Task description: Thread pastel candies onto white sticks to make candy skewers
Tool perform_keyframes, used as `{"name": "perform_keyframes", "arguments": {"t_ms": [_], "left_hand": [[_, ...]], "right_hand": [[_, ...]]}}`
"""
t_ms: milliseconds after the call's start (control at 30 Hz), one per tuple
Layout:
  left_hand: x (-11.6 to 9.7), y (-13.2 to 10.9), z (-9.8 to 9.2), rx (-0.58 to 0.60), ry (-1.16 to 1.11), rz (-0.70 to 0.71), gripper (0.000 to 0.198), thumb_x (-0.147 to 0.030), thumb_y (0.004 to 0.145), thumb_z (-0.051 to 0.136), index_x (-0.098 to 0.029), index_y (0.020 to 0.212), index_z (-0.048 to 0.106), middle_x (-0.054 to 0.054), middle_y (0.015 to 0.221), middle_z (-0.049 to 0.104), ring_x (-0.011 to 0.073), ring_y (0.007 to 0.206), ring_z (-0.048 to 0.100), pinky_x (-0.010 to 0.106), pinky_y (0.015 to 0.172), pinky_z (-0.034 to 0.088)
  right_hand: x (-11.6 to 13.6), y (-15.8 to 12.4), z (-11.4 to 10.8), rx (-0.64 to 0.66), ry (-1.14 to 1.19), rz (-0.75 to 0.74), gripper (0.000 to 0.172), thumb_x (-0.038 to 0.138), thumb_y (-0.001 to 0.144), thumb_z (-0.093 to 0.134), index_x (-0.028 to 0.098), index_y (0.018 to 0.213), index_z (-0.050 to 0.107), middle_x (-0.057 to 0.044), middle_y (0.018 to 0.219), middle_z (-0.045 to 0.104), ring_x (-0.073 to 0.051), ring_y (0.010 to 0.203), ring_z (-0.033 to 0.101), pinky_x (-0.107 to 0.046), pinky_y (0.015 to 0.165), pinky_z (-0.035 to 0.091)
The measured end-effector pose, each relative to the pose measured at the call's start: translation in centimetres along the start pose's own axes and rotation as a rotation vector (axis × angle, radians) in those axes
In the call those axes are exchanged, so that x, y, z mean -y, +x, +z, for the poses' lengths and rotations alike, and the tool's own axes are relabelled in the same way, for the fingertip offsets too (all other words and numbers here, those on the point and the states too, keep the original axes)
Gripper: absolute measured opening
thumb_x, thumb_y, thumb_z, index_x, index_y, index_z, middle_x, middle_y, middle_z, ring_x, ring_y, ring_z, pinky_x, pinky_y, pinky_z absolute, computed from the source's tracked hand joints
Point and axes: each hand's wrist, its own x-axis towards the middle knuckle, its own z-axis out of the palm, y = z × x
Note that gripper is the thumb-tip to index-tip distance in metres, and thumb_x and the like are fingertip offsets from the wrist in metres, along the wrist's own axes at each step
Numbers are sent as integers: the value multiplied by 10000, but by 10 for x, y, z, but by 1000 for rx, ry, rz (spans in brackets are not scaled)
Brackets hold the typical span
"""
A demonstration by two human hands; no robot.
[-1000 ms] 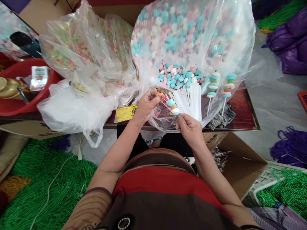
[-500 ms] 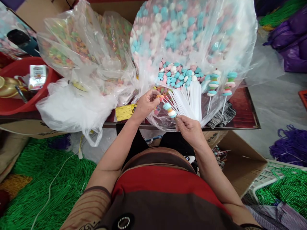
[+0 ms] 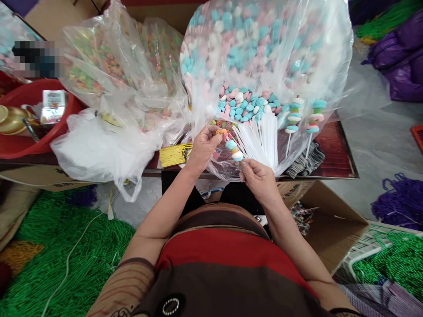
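My right hand (image 3: 259, 178) pinches the lower end of a candy skewer (image 3: 234, 151), whose stick carries blue, orange and white sweets and points up to the left. My left hand (image 3: 205, 147) closes its fingertips on orange ring-shaped gummies (image 3: 222, 132) at the skewer's upper end; whether they are threaded on the stick I cannot tell. Beside the skewer lies a fan of white sticks (image 3: 264, 138). Behind it, a big clear bag (image 3: 244, 39) holds blue, pink and white candies (image 3: 246, 103). Two filled candy skewers (image 3: 293, 116) rest on the plastic to the right.
Yellow twist ties (image 3: 173, 155) lie left of my hands. A white plastic bag (image 3: 105, 141), bags of ring gummies (image 3: 95, 57) and a red basin (image 3: 71, 105) stand further left. Striped grey cloth (image 3: 306, 163) lies near the table's right edge. An open cardboard box (image 3: 337, 229) sits below.
The orange gummies in my left hand have tilted slightly at the skewer's tip, and a red one shows beneath them. My right hand keeps its hold, almost unmoved.
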Motion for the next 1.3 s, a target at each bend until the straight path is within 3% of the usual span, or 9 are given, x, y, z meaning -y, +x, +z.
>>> {"name": "perform_keyframes", "arguments": {"t_ms": [300,400,500,633,733,867,1000,1200,1300], "left_hand": [[-19,-9,-6,-19,587,296,121,-159,864,669,-228,961,640,23,989,751,154,924,692,290,919,524],[-18,-12,-5,30,414,259,103,-298,932,658,-228,1007,651,31,1013,756,159,949,699,293,908,539],[-15,-12,-3,83,107,149,287,-504,920,677,-234,1013,649,20,957,738,153,869,692,287,810,560],[-9,-6,-5,75,-55,72,295,-499,896,695,-227,1000,645,17,887,732,145,779,676,282,741,562],[-4,3,-13,37,161,70,228,-417,926,647,-215,1027,669,38,923,750,169,873,706,307,845,567],[-3,8,-23,6,518,209,275,-317,916,628,-205,1147,725,93,1224,738,229,1202,663,368,1099,487],[-10,3,-19,91,237,170,339,-444,969,581,-236,1179,747,66,1299,722,226,1291,631,359,1133,455],[-19,-1,-7,86,-210,-110,357,-500,737,867,-197,899,771,3,909,764,131,846,684,265,821,522],[-21,-1,-7,69,-323,-151,285,-440,761,862,-204,881,757,0,888,750,114,812,677,239,743,507]], "right_hand": [[3,0,10,62,197,111,405,608,896,624,209,886,691,60,511,499,-86,421,309,-242,411,185],[5,3,17,81,345,183,448,651,839,679,206,896,673,71,522,484,-69,402,263,-234,389,153],[6,6,17,78,462,222,472,655,768,758,209,875,646,78,534,470,-62,413,256,-225,387,132],[7,7,15,80,515,219,478,644,745,795,202,839,636,80,530,470,-53,428,258,-219,403,130],[8,6,14,83,526,205,489,648,738,806,198,837,640,82,520,467,-51,426,266,-220,407,133],[6,4,14,87,525,197,492,649,745,811,193,843,653,82,518,462,-49,426,267,-219,407,130],[1,5,13,97,523,215,510,664,726,823,192,835,662,78,517,476,-47,417,267,-217,398,126],[-3,4,11,116,519,241,499,652,731,825,192,835,662,74,516,491,-45,411,251,-217,397,115],[-1,2,8,139,512,234,480,642,750,814,195,818,652,72,515,488,-49,414,261,-217,395,113]]}}
